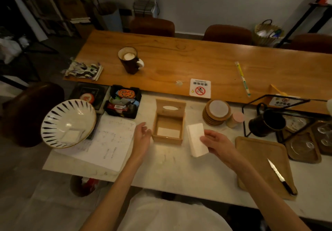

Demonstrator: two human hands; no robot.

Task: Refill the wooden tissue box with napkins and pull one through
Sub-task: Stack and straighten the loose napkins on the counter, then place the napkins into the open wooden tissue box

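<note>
The wooden tissue box (168, 139) stands on the white counter with its slotted lid (170, 107) tipped up at the far side. A little white paper lies on its floor. A thick white stack of napkins (195, 139) hovers just right of the box, and my right hand (216, 143) grips it along its right side. My left hand (143, 134) is just left of the box with relaxed fingers, holding nothing; whether it touches the box's left wall is unclear.
A striped bowl (67, 123) and white papers (109, 141) lie to the left. A black tray of packets (123, 101) sits behind them. Right of the box are stacked coasters (216, 112), a dark pitcher (265, 123), and a wooden board (260, 157) with a knife (279, 177).
</note>
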